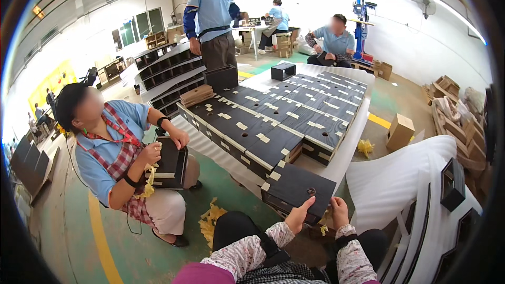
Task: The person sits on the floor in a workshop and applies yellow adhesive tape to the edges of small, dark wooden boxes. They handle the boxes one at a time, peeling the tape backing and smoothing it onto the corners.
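Note:
A black wooden box (294,185) with a round hole in its top face sits right before me, at the near corner of a larger block of similar boxes. My left hand (300,215) grips its near edge, the thumb lying on top by the hole and the fingers mostly hidden. At the box's right corner my right hand (340,212) is closed, its fingertips pressed together close to the side. What they pinch is too small to make out. A small scrap of yellow tape (324,229) hangs just below, between my hands.
Rows of black boxes (258,115) with pale tape strips cover the low table. At left, a crouching co-worker (121,152) holds a black box and yellow tape. White foam sheeting (394,171) and black frames (453,184) lie at right; crumpled tape (213,221) litters the floor.

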Demonstrator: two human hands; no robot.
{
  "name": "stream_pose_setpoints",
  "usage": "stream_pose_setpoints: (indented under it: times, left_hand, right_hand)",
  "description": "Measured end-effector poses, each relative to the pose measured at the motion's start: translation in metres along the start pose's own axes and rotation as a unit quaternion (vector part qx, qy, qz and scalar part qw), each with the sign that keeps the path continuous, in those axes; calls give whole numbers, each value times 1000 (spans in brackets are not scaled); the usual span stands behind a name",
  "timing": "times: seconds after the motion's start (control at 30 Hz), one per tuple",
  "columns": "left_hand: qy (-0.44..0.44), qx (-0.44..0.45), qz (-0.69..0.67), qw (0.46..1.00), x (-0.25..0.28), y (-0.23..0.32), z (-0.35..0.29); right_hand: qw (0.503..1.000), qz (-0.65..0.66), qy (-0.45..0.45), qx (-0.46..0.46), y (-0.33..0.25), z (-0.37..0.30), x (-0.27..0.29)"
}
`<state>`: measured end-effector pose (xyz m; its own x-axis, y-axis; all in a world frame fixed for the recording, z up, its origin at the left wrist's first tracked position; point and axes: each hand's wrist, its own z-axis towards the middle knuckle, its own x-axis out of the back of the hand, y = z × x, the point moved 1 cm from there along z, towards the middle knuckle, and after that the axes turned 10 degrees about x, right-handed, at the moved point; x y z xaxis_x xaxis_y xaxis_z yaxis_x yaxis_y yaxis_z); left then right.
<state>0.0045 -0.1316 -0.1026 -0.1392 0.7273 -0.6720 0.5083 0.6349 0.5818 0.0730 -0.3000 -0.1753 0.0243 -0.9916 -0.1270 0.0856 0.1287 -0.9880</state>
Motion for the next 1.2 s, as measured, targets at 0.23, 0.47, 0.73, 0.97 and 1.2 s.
stream_pose_setpoints:
  times: [0.23, 0.47, 0.73, 0.97, 1.2]
  left_hand:
    - [-4, 0, -4, 1000, 5, -3, 6]
    - [-7, -4, -8, 1000, 2, -5, 7]
    - [20, -2, 4, 1000, 2, -8, 10]
    - [20, -31, 10, 999, 6, -11, 14]
    - [5, -37, 3, 999, 2, -9, 11]
  right_hand:
    - [997, 0, -1, -76, -33, -13, -6]
    - [999, -24, -13, -34, -17, -5, 1]
    - [999, -16, 4, -30, -19, -2, -2]
    - [997, -68, -25, 39, -25, -1, 2]
    - [989, -136, -28, 54, -27, 7, 7]
